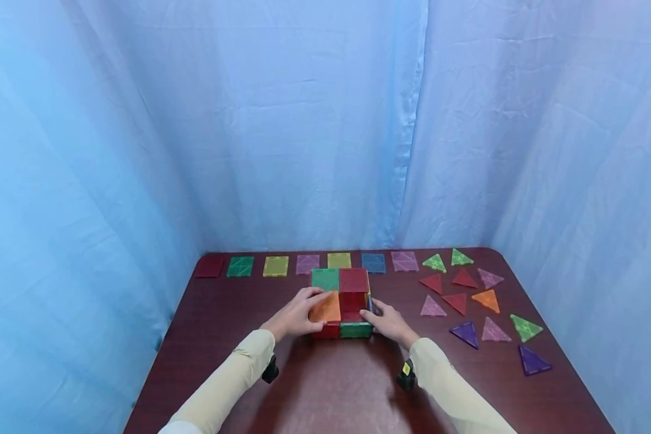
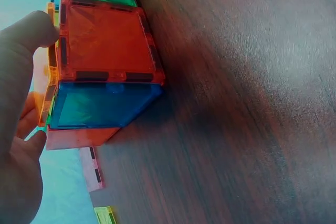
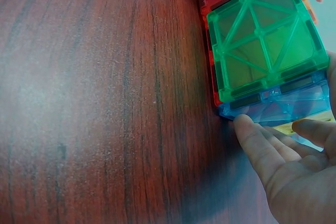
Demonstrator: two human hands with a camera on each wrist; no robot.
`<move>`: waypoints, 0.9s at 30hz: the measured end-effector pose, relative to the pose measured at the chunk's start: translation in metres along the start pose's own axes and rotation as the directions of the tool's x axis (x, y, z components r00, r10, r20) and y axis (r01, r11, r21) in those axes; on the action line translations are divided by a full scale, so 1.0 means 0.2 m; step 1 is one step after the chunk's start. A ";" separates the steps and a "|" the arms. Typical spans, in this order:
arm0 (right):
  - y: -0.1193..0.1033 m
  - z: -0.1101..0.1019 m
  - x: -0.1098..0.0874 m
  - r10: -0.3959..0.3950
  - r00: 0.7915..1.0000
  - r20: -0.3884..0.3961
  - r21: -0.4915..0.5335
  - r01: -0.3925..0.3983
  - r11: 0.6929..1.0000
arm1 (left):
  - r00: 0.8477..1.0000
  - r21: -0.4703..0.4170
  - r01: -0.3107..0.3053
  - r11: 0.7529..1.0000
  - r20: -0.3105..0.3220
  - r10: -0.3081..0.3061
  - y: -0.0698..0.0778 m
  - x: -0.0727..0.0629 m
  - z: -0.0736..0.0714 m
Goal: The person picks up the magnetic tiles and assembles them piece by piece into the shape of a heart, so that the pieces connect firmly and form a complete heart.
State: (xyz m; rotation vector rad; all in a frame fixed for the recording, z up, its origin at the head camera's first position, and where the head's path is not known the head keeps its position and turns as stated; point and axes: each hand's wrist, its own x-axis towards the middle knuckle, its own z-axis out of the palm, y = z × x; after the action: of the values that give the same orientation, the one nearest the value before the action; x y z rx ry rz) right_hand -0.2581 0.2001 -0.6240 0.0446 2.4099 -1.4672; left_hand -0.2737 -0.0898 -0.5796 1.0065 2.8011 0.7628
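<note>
A box of translucent magnetic tiles [image 1: 354,280] stands mid-table, with green and red squares on top at the back. My left hand [image 1: 298,313] holds an orange square tile [image 1: 327,307] over the front left, thumb at its near edge and fingers toward its far side. In the left wrist view, a red front tile [image 2: 107,40] and a blue side tile [image 2: 105,103] stand below it. My right hand [image 1: 389,322] holds the box's right wall, thumb over the top edge, fingers along the blue side tile [image 3: 278,100]. Beside that wall is the green front tile [image 3: 268,40]. The front right top is uncovered, showing red inside.
Along the back edge lies a row of square tiles, among them green [image 1: 240,266], yellow [image 1: 275,266], blue [image 1: 373,263] and purple [image 1: 404,261]. Several triangle tiles, such as an orange one [image 1: 486,300] and a dark purple one [image 1: 533,361], are spread on the right. Blue curtains [image 1: 304,132] surround the table.
</note>
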 end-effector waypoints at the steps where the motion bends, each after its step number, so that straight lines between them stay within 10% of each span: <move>1: 0.00 0.00 0.00 -0.007 1.000 -0.002 0.000 0.007 1.000 | 1.000 0.006 -0.004 1.000 0.002 0.004 0.00 0.00 0.00; 7: 0.02 -0.01 0.01 -0.022 0.999 -0.025 -0.018 0.022 1.000 | 0.998 0.024 -0.040 0.999 -0.050 0.041 0.01 -0.01 0.02; 11: 0.02 -0.01 0.01 -0.008 1.000 -0.024 -0.020 0.007 1.000 | 0.991 -0.109 0.096 0.989 -0.086 -0.105 0.02 -0.04 0.07; 19: 0.01 0.00 0.00 -0.025 0.999 -0.027 -0.053 0.024 0.998 | 0.897 -0.452 0.363 0.815 -0.066 -0.436 0.04 -0.07 0.20; 27: -0.02 0.05 0.01 -0.067 0.997 -0.033 -0.105 0.063 0.992 | 0.870 -0.468 0.373 0.801 -0.125 -0.478 0.04 -0.08 0.21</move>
State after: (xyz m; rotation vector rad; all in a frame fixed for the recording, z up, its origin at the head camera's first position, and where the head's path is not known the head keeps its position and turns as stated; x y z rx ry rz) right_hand -0.2576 0.1896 -0.6252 -0.0316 2.5361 -1.3773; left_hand -0.2467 -0.0770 -0.6144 0.1989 2.6804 1.4158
